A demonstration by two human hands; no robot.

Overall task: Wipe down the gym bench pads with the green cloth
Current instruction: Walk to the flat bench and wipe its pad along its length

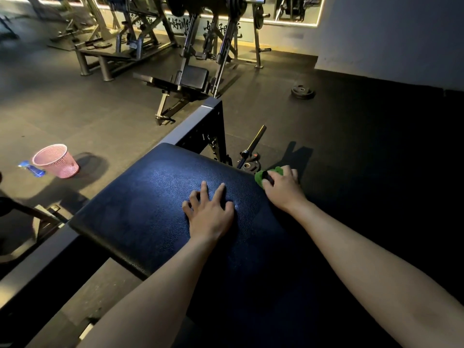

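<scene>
— What does the right grip hold?
— The right hand (281, 190) has its fingers curled round a bunched bright green cloth (261, 178), which is pressed against the far right edge of the black grained bench pad (150, 197).
— And the other grip?
— Wide. The left hand (209, 212) lies palm down on the pad with its fingers spread, just beside the right hand and holding nothing.
— What carries the pad?
— A grey steel frame (190, 121) that rises past its far end.
— Beyond that?
— Right behind the cloth, a barbell (253, 144) lies on the dark rubber floor (364, 146). A round black weight plate (303, 91) sits farther off. Well to the left stands a pink mesh plastic basket (56, 160), with a blue spray bottle (31, 168) lying against its left side.
</scene>
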